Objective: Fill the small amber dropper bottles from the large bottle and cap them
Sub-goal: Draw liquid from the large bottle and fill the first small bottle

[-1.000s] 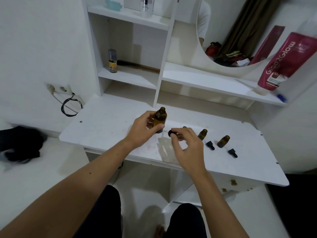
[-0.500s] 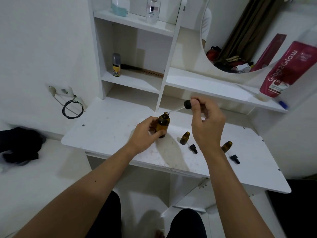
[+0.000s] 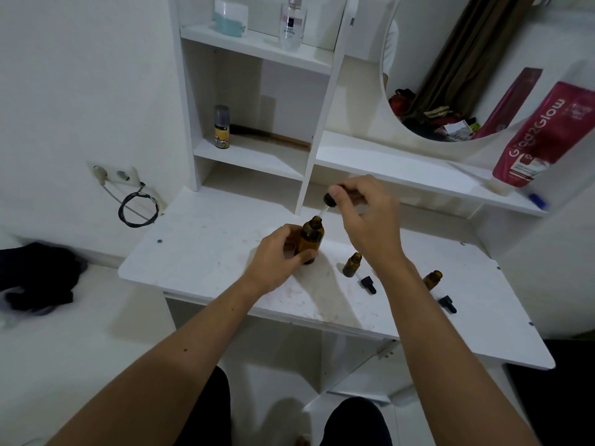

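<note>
My left hand [image 3: 277, 252] grips the large amber bottle [image 3: 311, 236], which stands upright and uncapped on the white table [image 3: 199, 249]. My right hand [image 3: 367, 220] pinches the black bulb of a dropper [image 3: 329, 201], whose glass tip points down at the large bottle's mouth. Two small amber bottles stand open on the table: one [image 3: 351, 264] just right of the large bottle, another [image 3: 432, 279] further right. A black dropper cap [image 3: 368, 284] lies by the first and a second cap [image 3: 447, 304] by the other.
Shelves rise behind the table, holding a small can [image 3: 222, 127], a comb [image 3: 273, 141] and a clear bottle [image 3: 291, 22]. A red tube [image 3: 544, 136] stands on the right shelf under a round mirror [image 3: 450, 66]. A coiled cable [image 3: 136, 204] hangs at left.
My right hand lifted the dropper from low near the table up above the large bottle, then lowered its tip toward the bottle's mouth. My left hand kept holding the large bottle.
</note>
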